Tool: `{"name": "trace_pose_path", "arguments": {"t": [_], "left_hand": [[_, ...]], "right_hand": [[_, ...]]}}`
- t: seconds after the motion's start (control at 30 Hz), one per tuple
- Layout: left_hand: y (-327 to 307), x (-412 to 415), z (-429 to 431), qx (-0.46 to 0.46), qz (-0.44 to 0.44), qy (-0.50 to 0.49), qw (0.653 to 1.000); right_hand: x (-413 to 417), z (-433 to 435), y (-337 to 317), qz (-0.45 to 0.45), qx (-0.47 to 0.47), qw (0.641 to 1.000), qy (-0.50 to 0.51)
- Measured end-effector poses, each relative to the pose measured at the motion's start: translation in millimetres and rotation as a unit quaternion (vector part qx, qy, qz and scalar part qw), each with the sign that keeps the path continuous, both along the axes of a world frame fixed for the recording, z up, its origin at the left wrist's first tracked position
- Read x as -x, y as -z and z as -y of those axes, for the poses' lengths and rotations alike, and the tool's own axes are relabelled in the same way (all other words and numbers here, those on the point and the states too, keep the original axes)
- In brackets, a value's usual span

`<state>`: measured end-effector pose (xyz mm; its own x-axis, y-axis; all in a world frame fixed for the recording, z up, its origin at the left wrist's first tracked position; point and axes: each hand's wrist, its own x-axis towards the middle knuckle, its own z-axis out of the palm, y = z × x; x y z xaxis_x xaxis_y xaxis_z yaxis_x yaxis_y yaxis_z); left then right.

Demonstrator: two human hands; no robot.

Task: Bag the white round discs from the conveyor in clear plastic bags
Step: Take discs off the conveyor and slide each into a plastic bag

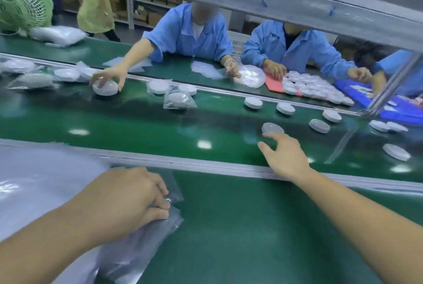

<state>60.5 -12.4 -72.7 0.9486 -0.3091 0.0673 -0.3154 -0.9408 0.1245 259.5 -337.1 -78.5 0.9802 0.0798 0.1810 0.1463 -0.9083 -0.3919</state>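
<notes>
Green belt (137, 123) runs across the middle of the frame, with loose white discs (285, 108) scattered toward the right and bagged discs (179, 100) near centre. Your right hand (283, 155) reaches over the belt, fingers spread wide and holding nothing, fingertips at the near edge of one disc (272, 127); whether they touch is unclear. Your left hand (128, 196), lower left, pinches the edge of a clear bag (158, 235) on the bag stack (45, 180). Workers (190, 32) in blue sit across the top; a green fan (20, 2) stands upper left.
</notes>
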Motion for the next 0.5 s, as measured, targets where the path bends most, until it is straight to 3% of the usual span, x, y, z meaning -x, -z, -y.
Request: {"name": "trace_pose_path", "arguments": {"t": [0.1,0.27,0.5], "left_hand": [[6,-12,23,0.042,0.036,-0.003,0.998],[22,-11,27,0.129,-0.004,-0.007,0.992],[18,-11,27,0.151,0.017,-0.02,0.988]], "right_hand": [[-51,20,0,-0.044,0.096,0.994,0.038],[-102,13,11,-0.061,0.192,0.979,0.041],[-104,-8,10,0.007,0.225,0.974,-0.008]]}}
